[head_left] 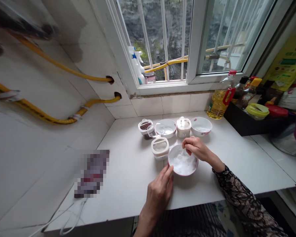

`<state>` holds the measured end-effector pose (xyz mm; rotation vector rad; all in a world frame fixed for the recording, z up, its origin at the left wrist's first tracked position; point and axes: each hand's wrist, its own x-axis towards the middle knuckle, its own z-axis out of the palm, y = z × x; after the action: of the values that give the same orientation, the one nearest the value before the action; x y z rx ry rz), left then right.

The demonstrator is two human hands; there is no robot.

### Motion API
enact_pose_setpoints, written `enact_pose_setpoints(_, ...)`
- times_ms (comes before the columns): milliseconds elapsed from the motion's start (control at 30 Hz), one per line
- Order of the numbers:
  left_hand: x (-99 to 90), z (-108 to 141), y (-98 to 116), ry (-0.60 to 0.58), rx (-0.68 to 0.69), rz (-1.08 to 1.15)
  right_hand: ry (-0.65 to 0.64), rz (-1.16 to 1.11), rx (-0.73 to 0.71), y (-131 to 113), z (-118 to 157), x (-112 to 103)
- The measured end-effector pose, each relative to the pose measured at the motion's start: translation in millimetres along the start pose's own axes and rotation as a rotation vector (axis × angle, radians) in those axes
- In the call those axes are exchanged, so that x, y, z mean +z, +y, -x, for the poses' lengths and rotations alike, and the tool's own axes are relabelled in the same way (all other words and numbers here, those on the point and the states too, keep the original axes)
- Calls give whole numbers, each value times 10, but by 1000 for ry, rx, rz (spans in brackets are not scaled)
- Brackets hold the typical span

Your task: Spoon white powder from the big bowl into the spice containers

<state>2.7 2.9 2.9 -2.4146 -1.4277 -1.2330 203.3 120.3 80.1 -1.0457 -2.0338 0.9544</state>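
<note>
A white bowl with a pinkish rim (184, 174) stands on the counter and holds white powder (187, 165). My left hand (160, 188) grips the bowl's near left side, with its fingers against the rim. Over the bowl's far right edge, my right hand (198, 149) pinches the handle of a small pale spoon (183, 152), whose tip is down at the powder. Just left of the bowl is a lidded container (160, 147) with pale contents. Behind stand a container of dark reddish bits (146, 129) with its clear lid raised, and a container of beige contents (184, 127).
Two more white bowls, one left (172, 134) and one right (204, 133), stand at the back. An oil bottle (218, 102) and a black box (236, 121) of bottles and jars are at the right. A blurred-out object (95, 172) with a white cable (75, 219) lies left.
</note>
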Motion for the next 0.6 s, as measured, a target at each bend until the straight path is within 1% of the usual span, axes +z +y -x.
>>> enact_pose_setpoints(133, -2, 8, -3, -4, -5, 11, 52, -315, 190, 88, -38, -49)
enact_pose_setpoints(167, 0, 10, -4, -1, -5, 12, 63, -364, 211, 105, -46, -65)
enact_pose_setpoints(233, 6, 13, -6, 2, -5, 9, 80, -386, 217, 119, -54, -84)
enact_pose_setpoints(300, 11, 15, -6, 1, -5, 6, 93, -303, 175, 98, -49, -74)
enact_pose_setpoints(367, 12, 14, -5, -2, -2, 4, 80, -137, 78, 48, -34, -32)
enact_pose_setpoints(467, 6, 6, -3, 0, 7, 3, -9, 85, -74, -45, -5, 62)
enact_pose_setpoints(533, 0, 0, 0, 8, 13, -2, -65, 118, -102, -91, 12, 109)
enact_pose_setpoints(600, -6, -4, 4, 11, 7, -3, -78, 71, -75, -110, 23, 124)
